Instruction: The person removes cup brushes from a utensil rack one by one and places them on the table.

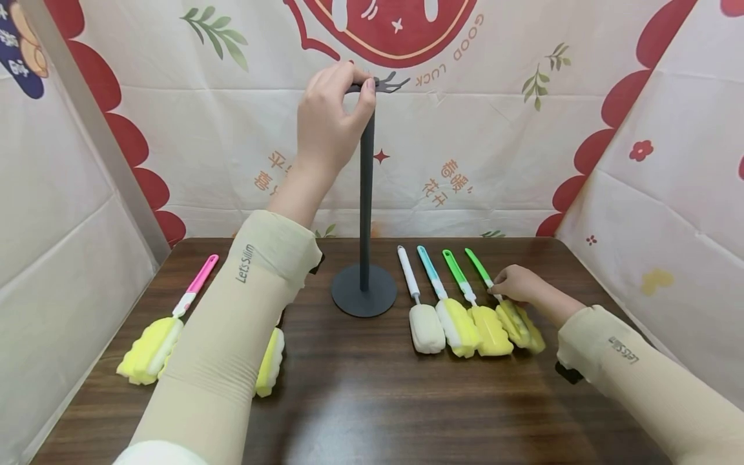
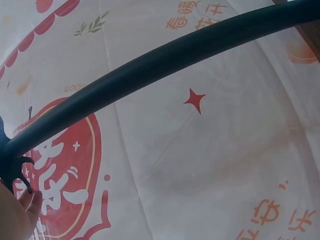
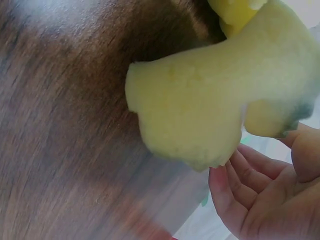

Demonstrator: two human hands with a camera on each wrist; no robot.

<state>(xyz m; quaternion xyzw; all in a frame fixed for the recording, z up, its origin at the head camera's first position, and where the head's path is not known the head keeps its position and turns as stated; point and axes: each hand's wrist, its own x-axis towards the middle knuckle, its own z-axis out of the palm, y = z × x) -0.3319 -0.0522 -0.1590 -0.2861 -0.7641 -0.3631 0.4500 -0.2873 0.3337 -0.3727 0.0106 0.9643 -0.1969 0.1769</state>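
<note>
My left hand [image 1: 332, 116] grips the top of a black metal stand [image 1: 365, 206], thumb and fingers around the hub where curved hooks [image 1: 392, 84] branch out. The left wrist view shows its pole [image 2: 150, 70] slanting across, with fingertips [image 2: 33, 205] by the hooks. Over on the right, my right hand [image 1: 517, 284] pinches a green-handled sponge bottle brush [image 1: 478, 265] near its neck. Its yellow sponge head [image 3: 190, 100] looks blurred in the head view and fills much of the right wrist view, above the fingers [image 3: 240, 180].
Left of that brush lie three more: green-handled [image 1: 456, 268], blue-handled [image 1: 431, 268] and white [image 1: 409, 271]. A pink-handled brush [image 1: 194, 284] lies at the left, and another yellow-and-white sponge [image 1: 270, 365] shows beside my left sleeve. A printed cloth [image 1: 500, 161] hangs behind the brown table [image 1: 395, 413].
</note>
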